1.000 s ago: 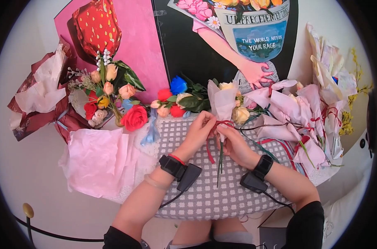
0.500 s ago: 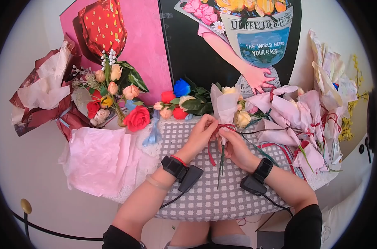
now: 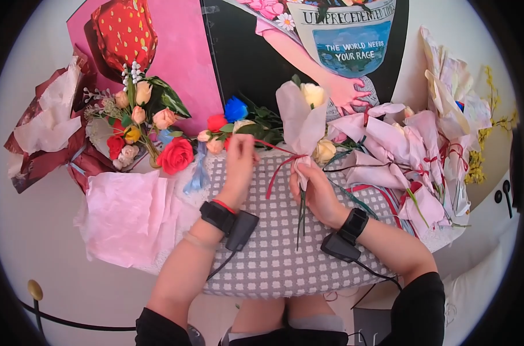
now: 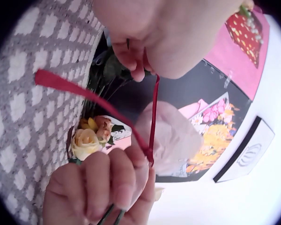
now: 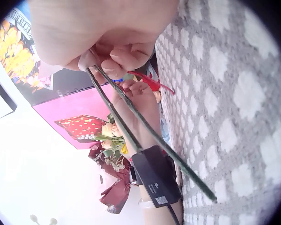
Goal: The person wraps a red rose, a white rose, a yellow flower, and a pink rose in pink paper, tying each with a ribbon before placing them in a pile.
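Pale pink paper-wrapped flower [image 3: 302, 124], cream bloom on top, upright above my checked cushion, green stems below. Red ribbon [image 3: 279, 161] around its neck, 1 end pulled taut leftward.

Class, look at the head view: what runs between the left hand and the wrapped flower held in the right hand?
A taut red ribbon spans from left hand to wrapped flower, over the checked cloth.

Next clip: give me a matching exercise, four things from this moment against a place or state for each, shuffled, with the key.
Things:
1. left hand
2. right hand
3. red rose
4. pink tissue sheet

Places or states:
A. lies flat at the table's left edge
B. grips the wrapped flower at its stems
C. pulls the red ribbon out to the side
D. sits low in the mixed bouquet

Pairs: 1-C, 2-B, 3-D, 4-A
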A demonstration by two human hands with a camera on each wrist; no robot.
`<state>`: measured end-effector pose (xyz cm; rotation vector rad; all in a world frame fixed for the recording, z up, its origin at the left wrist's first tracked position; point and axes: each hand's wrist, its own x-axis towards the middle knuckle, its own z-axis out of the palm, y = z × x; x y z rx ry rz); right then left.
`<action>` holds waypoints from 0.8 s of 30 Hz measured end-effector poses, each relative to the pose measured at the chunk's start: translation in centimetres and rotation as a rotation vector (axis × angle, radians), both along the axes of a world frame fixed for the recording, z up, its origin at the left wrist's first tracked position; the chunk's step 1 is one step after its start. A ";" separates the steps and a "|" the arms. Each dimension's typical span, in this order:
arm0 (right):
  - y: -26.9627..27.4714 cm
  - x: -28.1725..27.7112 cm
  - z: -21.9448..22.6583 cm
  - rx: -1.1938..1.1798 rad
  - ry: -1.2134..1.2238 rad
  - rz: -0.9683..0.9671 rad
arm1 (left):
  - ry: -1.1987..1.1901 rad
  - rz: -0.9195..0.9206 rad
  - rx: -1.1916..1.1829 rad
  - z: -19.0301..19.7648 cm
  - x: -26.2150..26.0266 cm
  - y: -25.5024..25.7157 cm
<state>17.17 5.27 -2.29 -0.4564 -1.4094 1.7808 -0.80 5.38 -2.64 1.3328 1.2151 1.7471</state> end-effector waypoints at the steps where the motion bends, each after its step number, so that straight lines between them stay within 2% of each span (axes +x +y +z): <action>1: -0.3 0.0 0.4 -0.002 0.003 -0.001 | -0.073 0.108 0.004 -0.4 -1.0 0.5; 2: -0.5 0.0 0.7 0.027 0.013 -0.028 | -0.146 0.217 0.008 -0.3 -1.4 0.5; 6: -1.0 0.0 0.9 0.094 0.043 -0.088 | -0.160 0.258 -0.004 0.2 -0.6 0.1; 10: -1.7 0.9 2.2 0.155 0.135 -0.059 | -0.185 0.307 0.010 -0.8 -1.5 0.8; 13: -2.0 1.9 3.8 0.302 0.205 -0.069 | -0.254 0.375 0.064 -1.2 -3.0 1.1; 15: -1.4 2.3 5.6 0.366 0.459 -0.323 | -0.258 0.420 0.110 -1.2 -3.2 1.2; 17: -0.1 3.7 7.5 0.451 0.561 -0.492 | -0.260 0.451 0.098 -1.7 -3.2 1.5; 18: 0.1 4.4 8.9 0.454 0.558 -0.493 | -0.259 0.479 0.082 -1.7 -3.1 1.5; 19: 0.0 5.2 10.4 0.511 0.606 -0.573 | -0.265 0.474 0.084 -1.7 -3.0 1.5; 21: 0.2 6.3 11.7 0.580 0.652 -0.656 | -0.089 0.308 0.032 -0.9 -2.2 1.2; 22: 0.3 6.7 12.0 0.656 0.522 -0.633 | 0.036 0.135 -0.093 -0.6 -2.1 0.7; 23: 0.3 6.9 12.1 0.725 0.393 -0.609 | 0.037 0.129 -0.090 -1.0 -1.5 0.8; 24: -0.1 6.7 12.0 0.755 0.254 -0.541 | 0.310 0.191 0.058 -1.6 -0.5 0.9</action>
